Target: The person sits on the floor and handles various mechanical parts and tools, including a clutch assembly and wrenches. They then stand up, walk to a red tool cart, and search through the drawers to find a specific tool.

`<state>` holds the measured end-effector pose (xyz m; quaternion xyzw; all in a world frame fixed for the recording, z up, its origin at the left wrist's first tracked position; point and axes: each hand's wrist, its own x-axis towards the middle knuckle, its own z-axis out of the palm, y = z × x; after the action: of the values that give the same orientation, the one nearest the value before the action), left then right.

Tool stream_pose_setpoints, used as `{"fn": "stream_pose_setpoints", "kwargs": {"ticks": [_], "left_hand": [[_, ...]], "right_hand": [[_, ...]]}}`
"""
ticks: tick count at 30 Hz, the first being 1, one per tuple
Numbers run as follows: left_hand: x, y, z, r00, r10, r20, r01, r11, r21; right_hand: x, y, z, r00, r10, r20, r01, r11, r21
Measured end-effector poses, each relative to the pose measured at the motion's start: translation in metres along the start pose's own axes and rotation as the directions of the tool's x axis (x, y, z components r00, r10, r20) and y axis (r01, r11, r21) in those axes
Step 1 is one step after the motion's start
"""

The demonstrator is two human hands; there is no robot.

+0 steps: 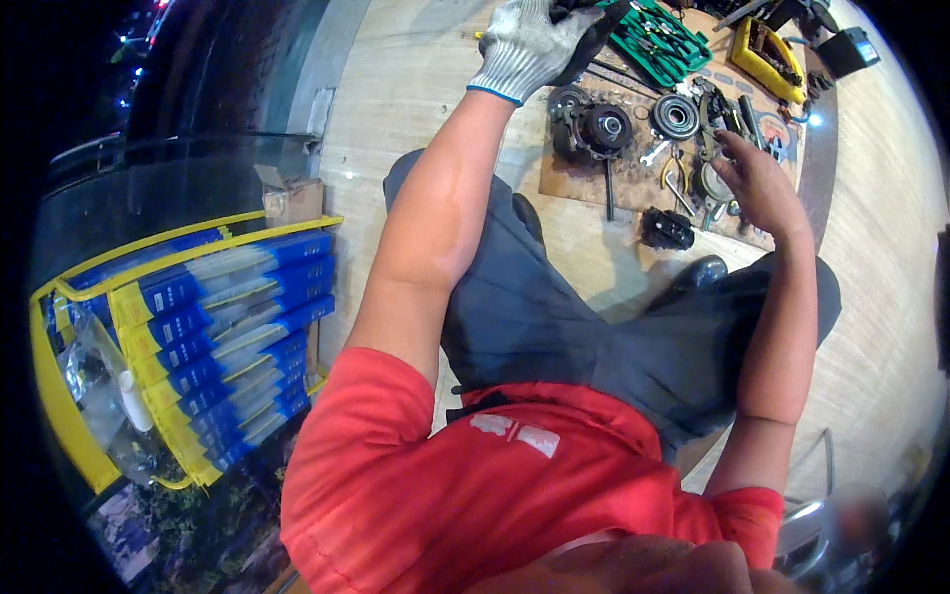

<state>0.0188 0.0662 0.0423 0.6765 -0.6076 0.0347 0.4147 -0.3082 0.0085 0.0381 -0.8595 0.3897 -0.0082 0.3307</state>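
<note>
Round metal wheel [676,117], crowded by tools [653,153]: your right hand [764,186], fingers parted, could jostle it; left hand [529,45], grip unclear

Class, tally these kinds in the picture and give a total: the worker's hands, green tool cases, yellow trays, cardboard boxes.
Hands: 2 (left hand, right hand)
Green tool case: 1
Yellow tray: 1
Cardboard box: 1
Total: 5

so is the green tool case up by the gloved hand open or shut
Open: tools show uncovered inside the green tool case, with no lid closed over them.
</note>
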Motion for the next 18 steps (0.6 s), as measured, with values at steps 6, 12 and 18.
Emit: {"fn": "stream_pose_setpoints", "kwargs": {"ticks": [6, 12, 18], "left_hand": [[-0.001, 0.009, -0.004, 0.998, -0.049, 0.037, 0.047, 0.997, 0.064], [-0.006, -0.015, -0.005, 0.967, 0.227, 0.112, -0.253, 0.886, 0.389], [0.0, 0.007, -0.004, 0.996, -0.03, 0.086, 0.023, 0.996, 0.09]], "right_hand": [[0.002, 0.012, 0.005, 0.998, -0.059, -0.025, 0.059, 0.998, -0.031], [0.004, 0.007, 0.006, 0.997, -0.07, -0.021, 0.069, 0.997, -0.038], [0.002, 0.014, 0.009, 0.997, -0.057, -0.043, 0.055, 0.997, -0.052]]}}
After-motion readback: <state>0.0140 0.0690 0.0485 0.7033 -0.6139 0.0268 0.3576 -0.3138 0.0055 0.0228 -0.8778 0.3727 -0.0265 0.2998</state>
